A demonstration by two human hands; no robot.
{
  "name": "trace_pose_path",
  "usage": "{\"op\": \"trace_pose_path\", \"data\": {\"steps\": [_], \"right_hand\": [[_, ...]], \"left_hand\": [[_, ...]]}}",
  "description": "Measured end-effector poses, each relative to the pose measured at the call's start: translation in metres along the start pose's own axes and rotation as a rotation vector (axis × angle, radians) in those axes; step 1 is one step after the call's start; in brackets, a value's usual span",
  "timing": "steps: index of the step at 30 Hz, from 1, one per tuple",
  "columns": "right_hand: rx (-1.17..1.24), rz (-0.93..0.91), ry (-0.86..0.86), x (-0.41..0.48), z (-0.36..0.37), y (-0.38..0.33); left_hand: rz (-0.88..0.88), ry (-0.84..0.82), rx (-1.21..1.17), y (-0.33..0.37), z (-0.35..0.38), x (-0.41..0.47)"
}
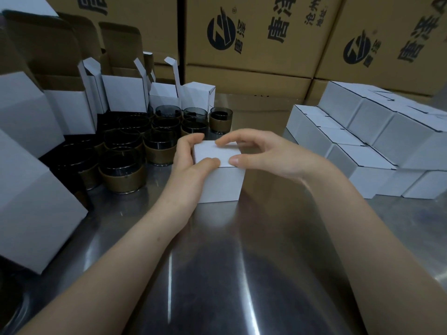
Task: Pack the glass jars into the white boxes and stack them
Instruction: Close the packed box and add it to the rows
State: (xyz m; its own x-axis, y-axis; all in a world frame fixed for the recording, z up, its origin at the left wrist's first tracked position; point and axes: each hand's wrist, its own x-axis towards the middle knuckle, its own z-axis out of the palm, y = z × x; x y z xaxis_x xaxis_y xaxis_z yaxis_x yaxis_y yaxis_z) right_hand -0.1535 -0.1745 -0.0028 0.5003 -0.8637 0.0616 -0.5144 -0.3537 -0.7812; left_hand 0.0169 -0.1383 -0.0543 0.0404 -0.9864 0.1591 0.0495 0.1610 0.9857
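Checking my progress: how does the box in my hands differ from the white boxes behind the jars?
The held box is closed, lid flat; the open boxes behind the jars have flaps up. Left hand and right hand grip the held box; the open boxes stand untouched. Both are white.

On the counter [217,262], glass jars [135,146] stand left of the closed box [219,180]; stacked boxes [367,131] lie right, cartons [254,37] behind.

A small closed white cardboard box [219,180] stands on the shiny steel worktop [242,250]. The left hand [191,163] wraps its left side and the right hand [261,153] pinches its top. Dark glass jars with brown bands [123,172] stand to the left, and closed white boxes [377,141] are stacked to the right.
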Motion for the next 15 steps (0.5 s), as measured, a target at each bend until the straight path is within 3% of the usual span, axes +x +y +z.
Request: {"op": "trace_pose_path", "data": {"steps": [7,15], "right_hand": [[-0.69,-0.03,0.203,-0.006,0.022,-0.035],[-0.901,0.1,0.197,-0.02,0.048,-0.052]], "left_hand": [[0.007,0.075,0.029,-0.009,0.005,0.0],[-0.026,0.157,-0.043,0.0,0.008,-0.005]]}}
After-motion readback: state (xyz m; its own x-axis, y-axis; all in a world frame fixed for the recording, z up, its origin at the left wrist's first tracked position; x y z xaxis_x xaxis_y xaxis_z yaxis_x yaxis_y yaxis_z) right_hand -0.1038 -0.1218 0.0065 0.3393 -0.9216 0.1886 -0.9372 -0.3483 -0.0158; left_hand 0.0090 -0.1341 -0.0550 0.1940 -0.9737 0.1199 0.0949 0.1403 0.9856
